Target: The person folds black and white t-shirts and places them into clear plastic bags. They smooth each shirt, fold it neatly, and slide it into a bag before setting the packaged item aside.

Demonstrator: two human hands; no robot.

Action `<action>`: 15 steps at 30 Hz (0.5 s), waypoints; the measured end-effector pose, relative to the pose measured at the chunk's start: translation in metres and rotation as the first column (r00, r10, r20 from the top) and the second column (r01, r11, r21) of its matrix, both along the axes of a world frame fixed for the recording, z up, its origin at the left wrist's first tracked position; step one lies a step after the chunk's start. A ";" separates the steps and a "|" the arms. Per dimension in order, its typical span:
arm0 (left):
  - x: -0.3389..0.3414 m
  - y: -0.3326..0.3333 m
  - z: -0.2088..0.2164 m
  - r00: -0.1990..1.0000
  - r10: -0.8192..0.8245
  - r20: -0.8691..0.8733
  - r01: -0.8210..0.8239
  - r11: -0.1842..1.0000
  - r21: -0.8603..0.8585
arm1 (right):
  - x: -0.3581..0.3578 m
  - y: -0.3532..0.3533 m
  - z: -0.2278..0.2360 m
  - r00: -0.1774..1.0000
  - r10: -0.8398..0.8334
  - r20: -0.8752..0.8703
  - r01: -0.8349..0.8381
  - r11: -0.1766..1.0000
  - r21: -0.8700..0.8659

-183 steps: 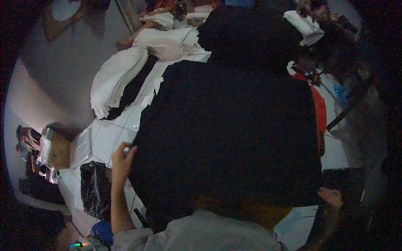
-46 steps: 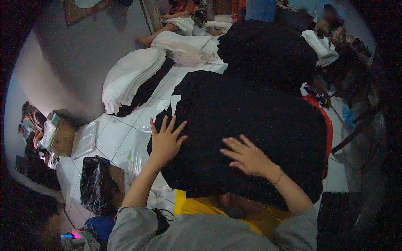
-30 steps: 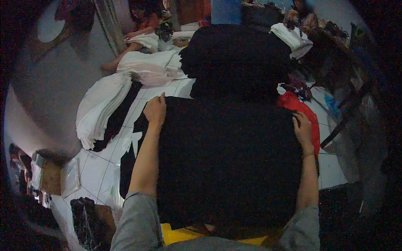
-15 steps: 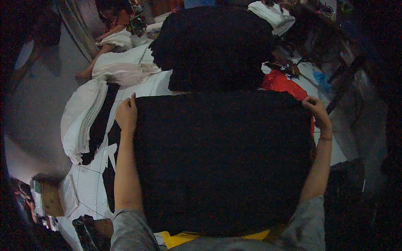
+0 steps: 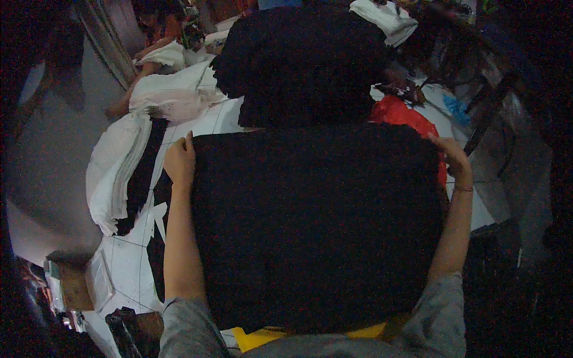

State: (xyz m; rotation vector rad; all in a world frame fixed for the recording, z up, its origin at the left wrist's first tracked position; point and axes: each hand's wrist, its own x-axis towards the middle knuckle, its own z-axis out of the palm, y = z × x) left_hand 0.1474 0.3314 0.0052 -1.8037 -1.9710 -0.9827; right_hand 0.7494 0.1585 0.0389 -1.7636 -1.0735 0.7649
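Head view shows us holding a stack of black folded cloth [image 5: 316, 221] against our front, gripped at its two far corners. Our left hand [image 5: 180, 160] sits on the stack's far left corner with its fingers [image 5: 186, 142] pressed together and curled over the edge; our right hand [image 5: 452, 156] clasps the far right corner, its fingers hooked onto the cloth, though how tightly they pinch we cannot tell. The stack spans the space between both forearms and hides whatever it rests on.

Just beyond the stack stands a taller pile of black cloth [image 5: 304, 59], and a red bag [image 5: 406, 116] peeks out at the stack's far right corner. Left of the stack, white folded fabric [image 5: 116, 173] lies on the white tiled floor [image 5: 128, 262], with a dark strip beside it.

We judge the step in hand to be squaring up and steadying the stack. The next move would call for an even grip at both corners, so that the layers do not slide apart.
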 end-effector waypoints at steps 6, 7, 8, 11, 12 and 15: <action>-0.002 0.001 0.002 0.999 -0.029 0.023 0.028 0.999 0.038 | -0.004 0.001 0.008 0.992 -0.093 -0.086 0.096 0.995 0.034; -0.002 0.000 0.004 0.999 -0.031 0.042 0.031 0.999 0.019 | -0.006 0.002 0.011 0.996 -0.085 -0.021 0.085 0.996 0.007; -0.002 0.000 0.006 0.998 -0.028 0.051 0.030 0.999 -0.031 | -0.008 0.003 0.014 0.994 -0.096 0.052 0.099 0.994 -0.053; 0.001 -0.001 0.013 0.995 -0.065 0.072 0.065 0.998 0.012 | -0.019 0.011 0.008 0.753 -0.260 0.604 0.256 0.962 0.094; 0.003 -0.001 0.014 0.995 -0.055 0.083 0.049 0.996 0.077 | -0.024 0.015 -0.002 0.661 -0.334 0.672 0.312 0.937 0.159; 0.006 0.003 0.012 0.976 0.003 0.217 -0.027 0.994 0.108 | -0.032 0.026 -0.040 0.441 -0.565 0.698 0.407 0.819 0.405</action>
